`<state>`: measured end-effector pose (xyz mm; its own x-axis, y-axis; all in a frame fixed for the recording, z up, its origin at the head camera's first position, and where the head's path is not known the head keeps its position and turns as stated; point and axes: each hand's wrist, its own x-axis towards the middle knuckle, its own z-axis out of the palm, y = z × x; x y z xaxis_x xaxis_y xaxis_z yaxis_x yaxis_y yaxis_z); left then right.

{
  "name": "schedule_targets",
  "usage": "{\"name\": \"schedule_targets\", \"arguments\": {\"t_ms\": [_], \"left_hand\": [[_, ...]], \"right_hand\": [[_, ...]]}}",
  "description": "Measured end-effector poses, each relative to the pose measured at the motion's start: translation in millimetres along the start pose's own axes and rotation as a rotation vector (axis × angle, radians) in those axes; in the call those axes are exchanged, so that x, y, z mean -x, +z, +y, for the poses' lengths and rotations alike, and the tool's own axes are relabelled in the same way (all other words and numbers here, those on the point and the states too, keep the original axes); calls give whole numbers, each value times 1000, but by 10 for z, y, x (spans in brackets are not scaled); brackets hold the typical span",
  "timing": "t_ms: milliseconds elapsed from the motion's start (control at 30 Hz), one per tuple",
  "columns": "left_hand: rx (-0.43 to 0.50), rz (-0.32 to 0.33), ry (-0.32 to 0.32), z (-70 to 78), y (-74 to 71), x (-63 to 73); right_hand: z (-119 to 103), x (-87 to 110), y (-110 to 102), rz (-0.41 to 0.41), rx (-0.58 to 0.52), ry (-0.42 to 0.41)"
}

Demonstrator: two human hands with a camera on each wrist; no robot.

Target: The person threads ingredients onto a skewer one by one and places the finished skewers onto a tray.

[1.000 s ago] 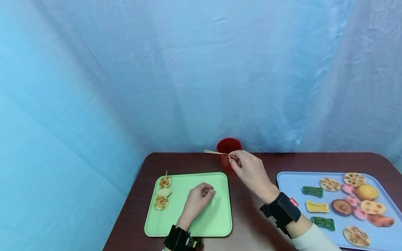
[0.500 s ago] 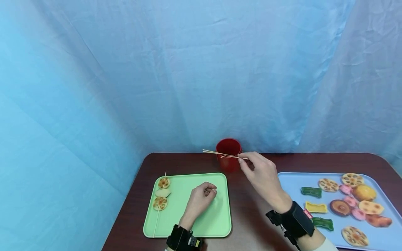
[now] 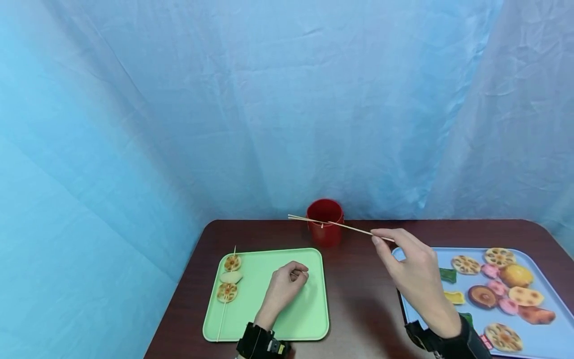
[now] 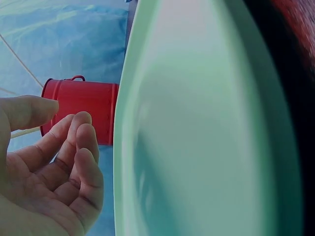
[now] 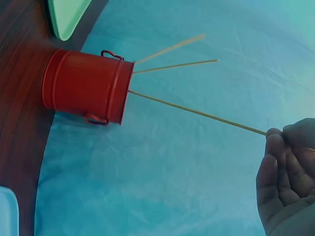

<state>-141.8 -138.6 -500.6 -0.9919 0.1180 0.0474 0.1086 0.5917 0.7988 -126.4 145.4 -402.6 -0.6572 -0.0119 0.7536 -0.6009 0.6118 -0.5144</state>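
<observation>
My right hand pinches one end of a thin bamboo skewer between thumb and fingertips. The skewer slants down to the left, its far end at the mouth of a red bucket; whether that end is inside, I cannot tell. Other skewers stick out of the bucket in the right wrist view. Over the green tray hovers my left hand, fingers loosely curled, holding nothing in the left wrist view. Along that tray's left side lies a skewer threaded with lotus root slices and a pale piece.
On the right, a blue tray carries several play foods, among them lotus root slices, a brown mushroom-like piece and pink pieces. My right forearm partly covers it. A blue curtain hangs behind the dark table.
My right hand has moved right and a little down from the bucket, drawing one skewer out with it. The other skewers stay in the bucket. My left hand has hardly moved.
</observation>
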Motion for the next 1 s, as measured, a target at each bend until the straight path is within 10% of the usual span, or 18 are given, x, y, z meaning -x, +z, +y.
{"name": "schedule_targets", "arguments": {"t_ms": [533,767,1000], "left_hand": [[43,1,56,161,94,-7],[98,47,99,417,302,25],[305,43,147,635,421,28]], "right_hand": [[252,347,-199,-4,-147,193],[302,403,-252,3,-430,504],[364,460,-222,16,-979,564]]}}
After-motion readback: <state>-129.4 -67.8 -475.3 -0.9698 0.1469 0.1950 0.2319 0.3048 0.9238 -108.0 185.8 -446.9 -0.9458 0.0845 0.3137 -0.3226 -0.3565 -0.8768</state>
